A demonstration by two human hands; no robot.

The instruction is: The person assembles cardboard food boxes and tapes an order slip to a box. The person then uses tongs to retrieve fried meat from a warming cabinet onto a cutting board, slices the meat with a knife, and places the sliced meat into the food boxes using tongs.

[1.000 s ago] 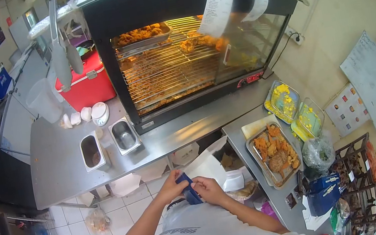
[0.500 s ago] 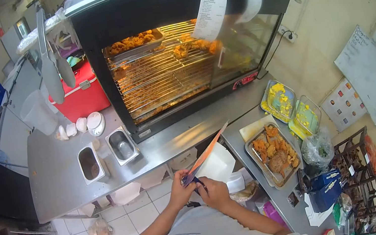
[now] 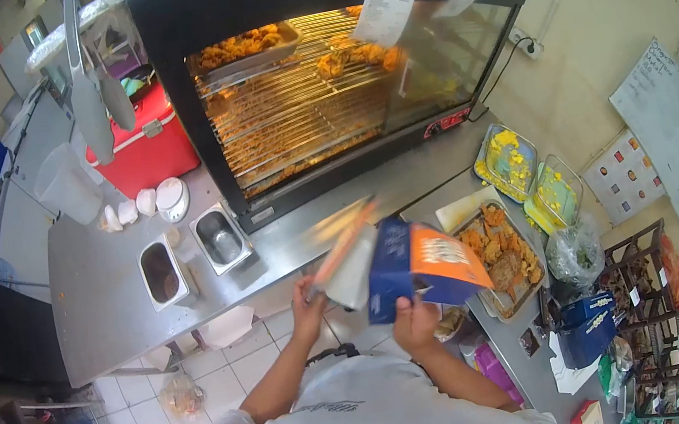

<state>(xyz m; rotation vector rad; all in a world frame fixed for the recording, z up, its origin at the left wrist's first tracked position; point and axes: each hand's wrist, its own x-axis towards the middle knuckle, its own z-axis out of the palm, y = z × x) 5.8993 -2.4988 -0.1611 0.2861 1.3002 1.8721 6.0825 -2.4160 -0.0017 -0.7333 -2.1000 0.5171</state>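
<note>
A blue and orange cardboard food box (image 3: pixel 395 268) is held up in front of my body, its panels spread and its pale inside showing on the left. My left hand (image 3: pixel 308 313) pinches the left edge of the box, where the carton is blurred by motion. Against the lower front of its blue side, my right hand (image 3: pixel 416 324) grips with the thumb on the outside; the other fingers are partly hidden. To the right of the box, a metal tray of fried chicken (image 3: pixel 507 260) rests on the side counter.
Ahead stands a heated display cabinet (image 3: pixel 296 120) with fried pieces on racks. Two metal containers (image 3: pixel 164 275) sit on the steel counter (image 3: pixel 102 308). Tongs (image 3: pixel 94 119) hang at upper left near a red cooler (image 3: pixel 151 150). Yellow food trays (image 3: pixel 554 192) and folded blue boxes (image 3: pixel 589 336) are at right.
The flat carton has been opened out into a box shape, turning its blue and orange sides into view. My hands have moved apart, the right one to the right.
</note>
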